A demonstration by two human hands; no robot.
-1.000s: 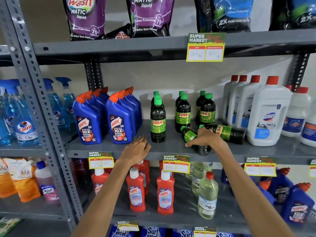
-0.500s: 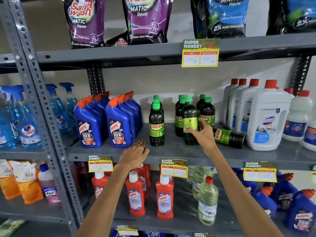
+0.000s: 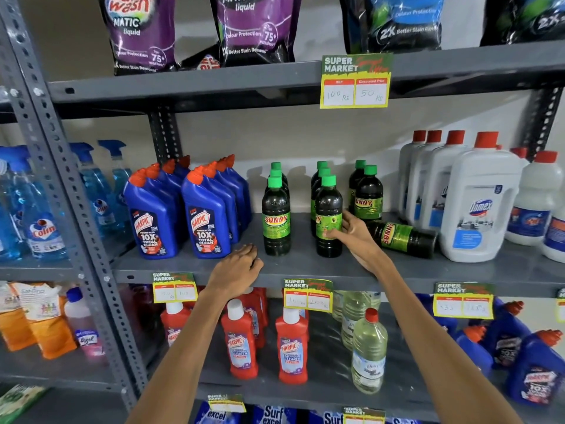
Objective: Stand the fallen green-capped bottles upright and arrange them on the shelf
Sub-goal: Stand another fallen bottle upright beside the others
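Right hand grasps an upright bottle, now standing; left hand rests unclenched on the shelf at 9 o'clock

both hands outstretched, fingers curled

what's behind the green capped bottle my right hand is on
Two more green-capped bottles stand in a row behind the front bottle under the right hand; only caps and shoulders show, their bodies are covered.
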